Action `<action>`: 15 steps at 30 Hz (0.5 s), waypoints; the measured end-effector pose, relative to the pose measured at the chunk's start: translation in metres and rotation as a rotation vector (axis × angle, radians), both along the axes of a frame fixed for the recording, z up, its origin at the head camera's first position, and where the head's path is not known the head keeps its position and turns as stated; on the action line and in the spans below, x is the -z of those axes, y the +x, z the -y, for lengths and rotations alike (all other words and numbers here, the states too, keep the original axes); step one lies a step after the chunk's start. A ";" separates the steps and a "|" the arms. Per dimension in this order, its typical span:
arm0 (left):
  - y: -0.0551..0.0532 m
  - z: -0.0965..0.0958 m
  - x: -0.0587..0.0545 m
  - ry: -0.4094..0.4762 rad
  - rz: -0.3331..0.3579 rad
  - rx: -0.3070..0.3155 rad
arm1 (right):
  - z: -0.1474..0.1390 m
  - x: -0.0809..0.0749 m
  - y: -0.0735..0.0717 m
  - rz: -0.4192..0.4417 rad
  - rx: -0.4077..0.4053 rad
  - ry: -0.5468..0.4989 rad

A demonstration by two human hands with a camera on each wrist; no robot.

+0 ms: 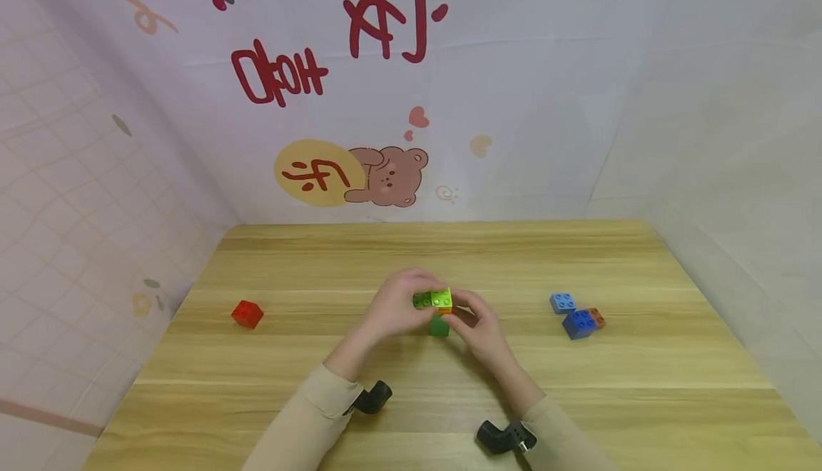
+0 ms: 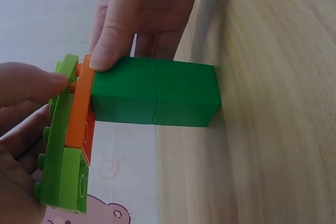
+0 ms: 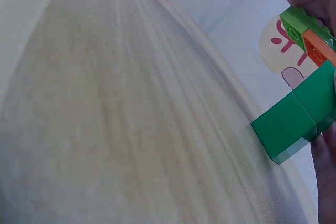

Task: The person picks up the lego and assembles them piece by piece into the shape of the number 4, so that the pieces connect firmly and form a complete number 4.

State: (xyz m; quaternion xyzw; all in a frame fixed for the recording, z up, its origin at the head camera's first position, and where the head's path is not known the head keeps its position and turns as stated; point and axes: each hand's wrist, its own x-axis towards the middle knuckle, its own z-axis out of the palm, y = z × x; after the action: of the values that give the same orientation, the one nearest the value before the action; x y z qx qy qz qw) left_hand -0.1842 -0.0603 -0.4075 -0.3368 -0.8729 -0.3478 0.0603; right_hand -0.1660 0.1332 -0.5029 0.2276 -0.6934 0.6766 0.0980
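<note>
At the table's middle, a stack of two dark green bricks [image 2: 156, 92] stands upright with an orange brick [image 2: 81, 108] on top. My left hand [image 1: 399, 305] pinches the light green brickwork [image 2: 59, 153] above the orange brick, its studs facing up. That piece sticks out to the left beyond the orange one, and orange studs show in a small gap between them in the left wrist view. From the right, my right hand [image 1: 481, 327] grips the upper dark green brick, its thumb at the joint with the orange brick. Part of the stack is hidden behind my fingers in the head view.
A red brick [image 1: 247, 314] lies off to the left on the wooden table [image 1: 308, 260]. To the right are a light blue brick [image 1: 562, 303], a darker blue brick [image 1: 579, 324] and an orange-brown brick [image 1: 597, 317], close together. A printed cloth [image 1: 514, 100] hangs behind the table.
</note>
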 end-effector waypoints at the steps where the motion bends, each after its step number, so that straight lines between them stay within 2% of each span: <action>1: 0.000 0.000 0.000 -0.004 0.004 -0.001 | 0.000 0.000 0.000 0.000 0.000 0.001; 7: 0.000 -0.001 -0.002 -0.028 0.024 -0.007 | 0.000 -0.003 0.001 -0.013 -0.002 0.008; 15: 0.000 -0.001 -0.004 -0.059 0.064 -0.018 | 0.003 -0.025 0.012 -0.004 -0.002 0.019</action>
State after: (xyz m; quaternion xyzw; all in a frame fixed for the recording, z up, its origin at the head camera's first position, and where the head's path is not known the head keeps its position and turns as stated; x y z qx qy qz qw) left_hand -0.1839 -0.0596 -0.4032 -0.3194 -0.8873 -0.3316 0.0257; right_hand -0.1544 0.1306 -0.4782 0.2305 -0.6995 0.6695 0.0965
